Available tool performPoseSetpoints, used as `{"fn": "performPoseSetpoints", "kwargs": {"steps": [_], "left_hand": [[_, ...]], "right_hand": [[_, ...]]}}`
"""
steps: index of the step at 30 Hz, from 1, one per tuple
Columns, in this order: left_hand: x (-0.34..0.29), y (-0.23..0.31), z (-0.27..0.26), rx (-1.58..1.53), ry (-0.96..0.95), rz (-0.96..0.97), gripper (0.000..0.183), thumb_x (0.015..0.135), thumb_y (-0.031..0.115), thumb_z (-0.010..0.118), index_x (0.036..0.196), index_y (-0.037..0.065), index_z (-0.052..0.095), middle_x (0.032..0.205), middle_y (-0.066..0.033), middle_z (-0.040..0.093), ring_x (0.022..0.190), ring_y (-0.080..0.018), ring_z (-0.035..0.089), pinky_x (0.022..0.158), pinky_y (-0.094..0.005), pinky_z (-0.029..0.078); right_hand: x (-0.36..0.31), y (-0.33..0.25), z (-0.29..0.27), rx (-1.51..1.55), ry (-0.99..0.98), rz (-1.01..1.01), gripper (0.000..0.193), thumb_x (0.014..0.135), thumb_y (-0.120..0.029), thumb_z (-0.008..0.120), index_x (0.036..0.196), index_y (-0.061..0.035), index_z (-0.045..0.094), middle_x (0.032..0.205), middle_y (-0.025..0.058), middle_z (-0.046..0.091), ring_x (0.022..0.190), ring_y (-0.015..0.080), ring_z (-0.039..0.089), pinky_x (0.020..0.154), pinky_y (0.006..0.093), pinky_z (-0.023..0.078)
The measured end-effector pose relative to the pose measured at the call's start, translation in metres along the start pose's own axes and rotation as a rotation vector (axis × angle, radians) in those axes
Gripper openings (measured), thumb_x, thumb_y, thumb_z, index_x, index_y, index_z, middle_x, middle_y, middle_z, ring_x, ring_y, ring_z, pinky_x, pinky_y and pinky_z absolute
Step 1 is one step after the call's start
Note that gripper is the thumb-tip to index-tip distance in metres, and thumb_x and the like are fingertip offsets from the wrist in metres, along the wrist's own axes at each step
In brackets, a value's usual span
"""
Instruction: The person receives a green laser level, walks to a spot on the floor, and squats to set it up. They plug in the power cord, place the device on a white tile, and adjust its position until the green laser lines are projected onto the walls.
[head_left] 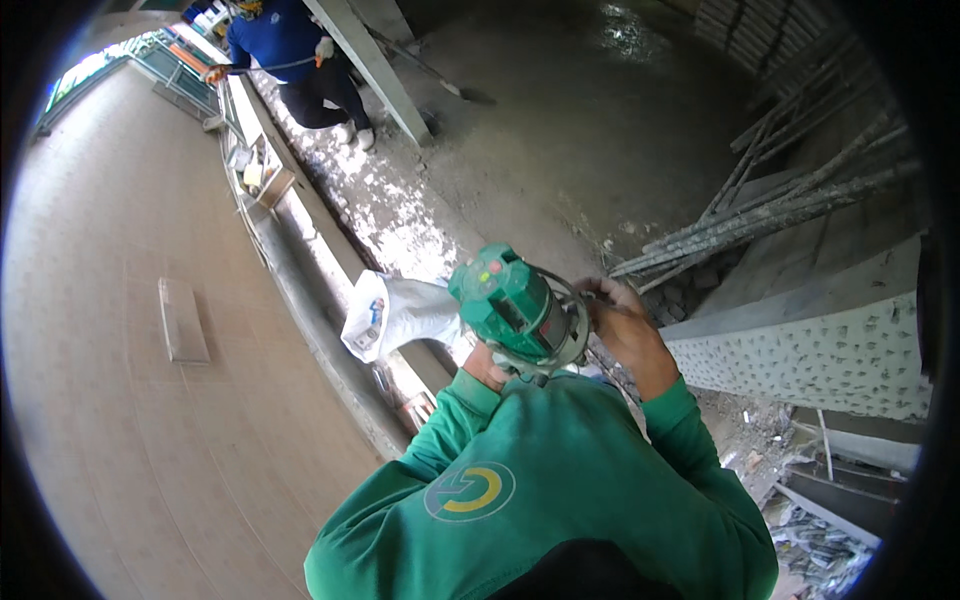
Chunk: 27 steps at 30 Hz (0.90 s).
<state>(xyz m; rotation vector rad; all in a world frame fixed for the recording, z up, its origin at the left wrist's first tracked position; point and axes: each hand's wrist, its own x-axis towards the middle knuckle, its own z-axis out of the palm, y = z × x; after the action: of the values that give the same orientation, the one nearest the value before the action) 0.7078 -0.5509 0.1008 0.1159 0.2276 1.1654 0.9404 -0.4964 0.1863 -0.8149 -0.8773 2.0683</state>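
In front of my chest is a green laser level point(510, 300) with a rounded top, small red and yellow buttons and a grey ring-shaped base. My right hand point(628, 330) is at its right side, fingers curled against the base's edge. Only the wrist and heel of my left hand point(487, 368) show beneath the level; its fingers are hidden behind the housing. Just left of the level is a white plastic sack point(415, 312) with coloured print, its mouth facing left. Green sleeves cover both my forearms.
A co-worker point(285, 45) in blue stands at upper left, holding a long tool, near a concrete post point(375, 70). Metal poles point(770, 215) lean at right above a pitted pale slab point(810, 350). A tiled wall point(110, 270) with a ledge runs along my left. A shovel point(450, 88) lies on the floor.
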Motion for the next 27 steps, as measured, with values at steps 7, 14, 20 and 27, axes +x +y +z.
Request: {"fn": "performPoseSetpoints", "kwargs": {"steps": [7, 14, 20, 27], "left_hand": [[0.000, 0.007, -0.021, 0.226, -0.095, 0.028, 0.047, 0.113, 0.030, 0.058, 0.152, 0.004, 0.055, 0.152, -0.0197, 0.060, 0.135, -0.0348, 0.062, 0.117, -0.0545, 0.053], [-0.002, 0.009, -0.006, -0.048, -0.114, -0.064, 0.044, 0.111, 0.024, 0.061, 0.150, 0.003, 0.057, 0.150, -0.0175, 0.062, 0.134, -0.0303, 0.063, 0.117, -0.0491, 0.053], [-0.002, 0.015, -0.001, 0.037, -0.221, -0.098, 0.042, 0.111, 0.022, 0.061, 0.149, 0.004, 0.058, 0.149, -0.0155, 0.063, 0.133, -0.0280, 0.063, 0.117, -0.0462, 0.052], [-0.010, 0.019, 0.003, -0.073, -0.187, -0.162, 0.040, 0.111, 0.020, 0.061, 0.148, 0.005, 0.059, 0.148, -0.0133, 0.065, 0.132, -0.0257, 0.064, 0.116, -0.0439, 0.053]], "right_hand": [[0.000, 0.007, -0.004, 0.044, -0.053, -0.071, 0.033, 0.103, -0.014, 0.074, 0.131, -0.0001, 0.066, 0.108, 0.0028, 0.071, 0.093, 0.0102, 0.065, 0.080, 0.0264, 0.052], [0.004, 0.012, 0.002, 0.101, -0.010, -0.025, 0.034, 0.103, -0.012, 0.074, 0.133, 0.0002, 0.065, 0.108, 0.0024, 0.071, 0.093, 0.0103, 0.064, 0.081, 0.0259, 0.053], [0.001, 0.027, 0.000, 0.143, 0.080, -0.027, 0.028, 0.101, -0.009, 0.074, 0.127, -0.0006, 0.066, 0.108, 0.0024, 0.071, 0.090, 0.0108, 0.064, 0.078, 0.0267, 0.053], [0.002, 0.035, 0.009, 0.104, 0.114, -0.036, 0.030, 0.100, -0.009, 0.075, 0.128, -0.0013, 0.066, 0.109, 0.0021, 0.071, 0.092, 0.0115, 0.065, 0.080, 0.0263, 0.053]]}}
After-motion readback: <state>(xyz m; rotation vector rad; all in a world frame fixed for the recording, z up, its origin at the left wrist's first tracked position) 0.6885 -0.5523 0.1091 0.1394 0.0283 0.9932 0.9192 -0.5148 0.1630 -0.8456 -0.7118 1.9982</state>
